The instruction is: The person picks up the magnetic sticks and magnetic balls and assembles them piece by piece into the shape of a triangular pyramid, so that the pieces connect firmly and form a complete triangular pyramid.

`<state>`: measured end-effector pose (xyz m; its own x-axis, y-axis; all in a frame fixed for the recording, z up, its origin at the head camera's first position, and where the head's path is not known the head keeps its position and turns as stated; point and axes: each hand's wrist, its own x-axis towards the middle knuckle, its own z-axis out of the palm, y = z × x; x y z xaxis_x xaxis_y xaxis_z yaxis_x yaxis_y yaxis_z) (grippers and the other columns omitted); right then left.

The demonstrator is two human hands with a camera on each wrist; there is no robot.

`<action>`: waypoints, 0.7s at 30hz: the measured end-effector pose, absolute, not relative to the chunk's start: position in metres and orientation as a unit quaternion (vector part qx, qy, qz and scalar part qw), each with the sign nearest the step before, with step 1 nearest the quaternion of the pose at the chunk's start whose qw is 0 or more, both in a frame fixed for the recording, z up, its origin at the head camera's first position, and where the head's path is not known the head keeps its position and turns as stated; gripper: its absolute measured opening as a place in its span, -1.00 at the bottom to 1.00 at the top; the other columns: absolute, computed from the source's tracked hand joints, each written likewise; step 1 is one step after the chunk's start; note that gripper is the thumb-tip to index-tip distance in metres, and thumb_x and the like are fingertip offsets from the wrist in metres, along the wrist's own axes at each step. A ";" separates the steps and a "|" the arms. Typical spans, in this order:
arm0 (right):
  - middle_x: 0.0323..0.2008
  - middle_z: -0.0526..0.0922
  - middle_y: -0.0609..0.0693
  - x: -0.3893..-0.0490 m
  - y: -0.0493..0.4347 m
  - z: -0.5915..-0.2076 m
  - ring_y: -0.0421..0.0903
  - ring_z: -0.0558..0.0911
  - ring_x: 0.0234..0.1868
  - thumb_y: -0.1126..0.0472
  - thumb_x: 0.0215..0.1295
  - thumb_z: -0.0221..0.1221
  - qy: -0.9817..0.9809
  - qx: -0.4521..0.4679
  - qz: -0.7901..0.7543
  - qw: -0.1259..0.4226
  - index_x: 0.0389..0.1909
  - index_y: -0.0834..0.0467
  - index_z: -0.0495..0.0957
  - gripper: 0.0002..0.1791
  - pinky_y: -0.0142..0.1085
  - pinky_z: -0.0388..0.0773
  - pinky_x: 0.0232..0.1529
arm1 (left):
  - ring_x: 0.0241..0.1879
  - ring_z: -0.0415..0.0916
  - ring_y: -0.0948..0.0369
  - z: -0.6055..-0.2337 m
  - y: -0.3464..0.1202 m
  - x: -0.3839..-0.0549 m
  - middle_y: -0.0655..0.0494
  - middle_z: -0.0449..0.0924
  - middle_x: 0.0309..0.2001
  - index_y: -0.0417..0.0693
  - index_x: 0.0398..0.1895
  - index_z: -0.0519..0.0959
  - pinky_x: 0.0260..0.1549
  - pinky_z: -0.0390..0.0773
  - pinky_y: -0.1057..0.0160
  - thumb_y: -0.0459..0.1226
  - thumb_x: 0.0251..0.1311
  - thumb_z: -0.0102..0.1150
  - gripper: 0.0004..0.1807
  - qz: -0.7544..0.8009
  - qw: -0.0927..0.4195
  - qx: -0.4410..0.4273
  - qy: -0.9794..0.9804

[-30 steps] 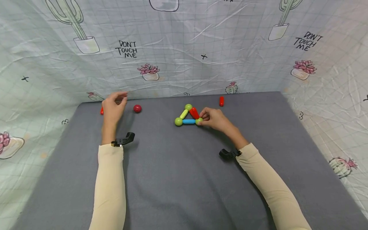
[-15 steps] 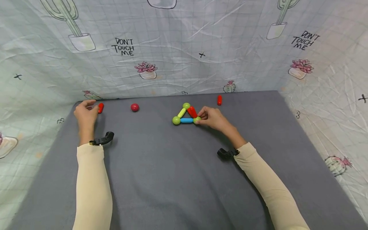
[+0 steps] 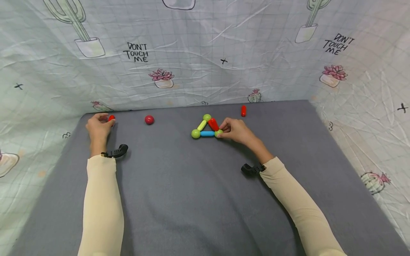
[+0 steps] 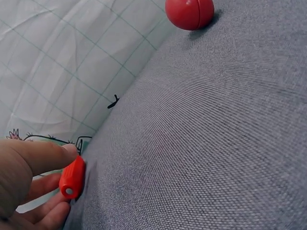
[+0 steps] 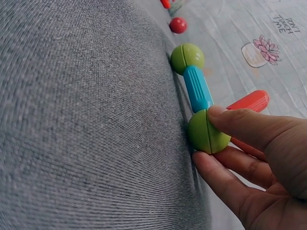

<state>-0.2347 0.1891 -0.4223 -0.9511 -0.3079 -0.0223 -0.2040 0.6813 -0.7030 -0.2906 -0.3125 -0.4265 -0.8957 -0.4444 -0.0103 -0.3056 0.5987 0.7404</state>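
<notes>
At the far left of the table, my left hand (image 3: 98,127) pinches a red rod (image 4: 73,178) between thumb and fingertips; the rod lies low, close over the cloth. My right hand (image 3: 235,131) grips a green ball (image 5: 207,132) at the right corner of a triangle of magnetic-looking rods and balls. A blue rod (image 3: 207,133) runs from that ball to another green ball (image 3: 195,133). From there a yellow-green rod (image 3: 201,125) leads up to the top green ball (image 3: 207,117). On the right side a red rod (image 5: 252,101) sticks up at a tilt, and more red shows behind the fingers.
A red ball (image 3: 149,120) rests between the left hand and the triangle. Behind the right hand lies a loose red rod (image 3: 243,111). A printed cloth (image 3: 192,71) hangs along the back edge of the grey table (image 3: 179,185).
My left hand has moved left past the red ball to the red rod at the far left, then closed its fingers on it. My right hand keeps its hold on the green ball.
</notes>
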 end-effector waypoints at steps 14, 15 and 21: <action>-0.21 0.76 0.07 -0.234 0.190 -0.423 -0.05 0.73 -0.18 0.20 0.16 0.50 0.915 -0.149 -0.370 0.058 -0.19 0.20 0.62 -0.71 -0.24 0.67 -0.21 | 0.36 0.28 -0.15 -0.433 -0.310 -0.295 -0.30 0.55 0.23 -0.25 0.36 0.49 0.27 0.38 -0.08 -0.34 0.41 0.18 -0.53 -0.371 0.108 0.209 -0.898; -0.21 0.76 0.07 -0.234 0.190 -0.423 -0.05 0.73 -0.18 0.20 0.16 0.50 0.915 -0.151 -0.369 0.057 -0.20 0.20 0.62 -0.71 -0.24 0.67 -0.21 | 0.36 0.29 -0.16 -0.433 -0.310 -0.295 -0.30 0.55 0.23 -0.26 0.37 0.48 0.26 0.40 -0.09 -0.35 0.42 0.16 -0.53 -0.371 0.110 0.212 -0.898; -0.21 0.76 0.06 -0.234 0.190 -0.423 -0.05 0.72 -0.20 0.20 0.16 0.50 0.916 -0.152 -0.368 0.054 -0.21 0.20 0.63 -0.71 -0.25 0.66 -0.22 | 0.33 0.32 -0.19 -0.428 -0.311 -0.296 -0.33 0.54 0.23 -0.31 0.38 0.44 0.31 0.36 -0.09 -0.38 0.44 0.08 -0.53 -0.375 0.126 0.204 -0.896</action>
